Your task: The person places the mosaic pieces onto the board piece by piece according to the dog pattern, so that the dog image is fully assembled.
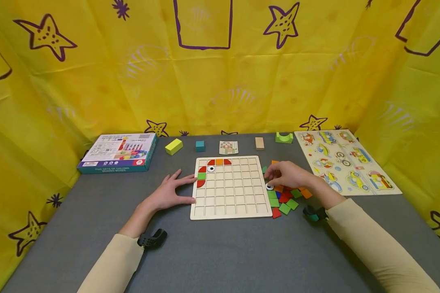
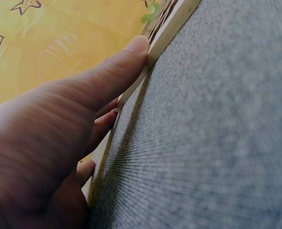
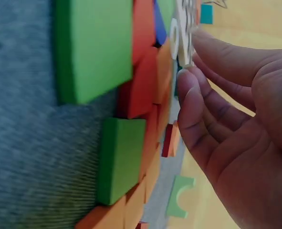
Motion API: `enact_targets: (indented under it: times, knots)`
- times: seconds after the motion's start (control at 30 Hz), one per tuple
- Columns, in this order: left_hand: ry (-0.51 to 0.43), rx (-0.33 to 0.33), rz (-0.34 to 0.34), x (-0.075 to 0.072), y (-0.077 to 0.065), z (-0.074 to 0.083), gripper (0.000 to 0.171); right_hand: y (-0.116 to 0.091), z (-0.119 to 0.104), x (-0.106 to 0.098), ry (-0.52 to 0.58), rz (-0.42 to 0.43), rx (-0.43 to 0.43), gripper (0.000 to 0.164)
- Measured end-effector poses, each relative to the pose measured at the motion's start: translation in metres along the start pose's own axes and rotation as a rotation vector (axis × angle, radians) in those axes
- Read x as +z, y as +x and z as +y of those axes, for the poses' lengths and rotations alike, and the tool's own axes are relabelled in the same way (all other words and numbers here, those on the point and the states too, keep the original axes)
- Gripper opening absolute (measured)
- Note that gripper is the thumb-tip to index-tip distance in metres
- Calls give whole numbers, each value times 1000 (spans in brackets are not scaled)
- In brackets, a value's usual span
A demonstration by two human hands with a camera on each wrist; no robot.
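Observation:
A wooden grid board (image 1: 231, 191) lies on the table, with red, orange and green tiles and a round eye tile (image 1: 210, 169) in its upper left cells. My left hand (image 1: 165, 191) rests against the board's left edge, thumb and fingers spread; the left wrist view shows the thumb (image 2: 126, 59) touching the rim. Beside the board's right edge, my right hand (image 1: 287, 176) hovers with bent fingers over a pile of loose tiles (image 1: 284, 197). Another eye tile (image 1: 269, 186) lies just below its fingertips. Whether those fingertips pinch a tile is hidden.
Behind the board stand a yellow block (image 1: 174, 147), a teal cube (image 1: 200, 146), a small pattern card (image 1: 229, 147), a plain wooden block (image 1: 259, 143) and a green arch block (image 1: 284, 138). A boxed set (image 1: 119, 152) lies left, a vehicle puzzle board (image 1: 346, 160) right.

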State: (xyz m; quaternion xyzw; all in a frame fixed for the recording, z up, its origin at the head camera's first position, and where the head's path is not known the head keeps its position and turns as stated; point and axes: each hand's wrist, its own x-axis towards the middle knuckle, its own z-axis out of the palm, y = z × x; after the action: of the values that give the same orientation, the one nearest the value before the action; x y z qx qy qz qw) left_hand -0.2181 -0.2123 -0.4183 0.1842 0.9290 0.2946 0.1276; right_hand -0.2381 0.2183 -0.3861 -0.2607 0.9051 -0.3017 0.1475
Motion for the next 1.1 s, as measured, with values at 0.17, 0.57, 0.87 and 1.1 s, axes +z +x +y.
enact_targets:
  times: [0.17,0.57,0.87,1.1]
  knots:
    - [-3,25,6,0,-1,1,82,-1,1,5,-40,-34,-4,20]
    - [13,26,13,1,-2,0,82,0,0,8,-24,4,-13,13]
    - [11,33,13,2,-2,0,82,11,-1,6,74,147,15,14]
    - [0,46,11,2,-1,-2,80,37,-11,14,109,170,6,14]
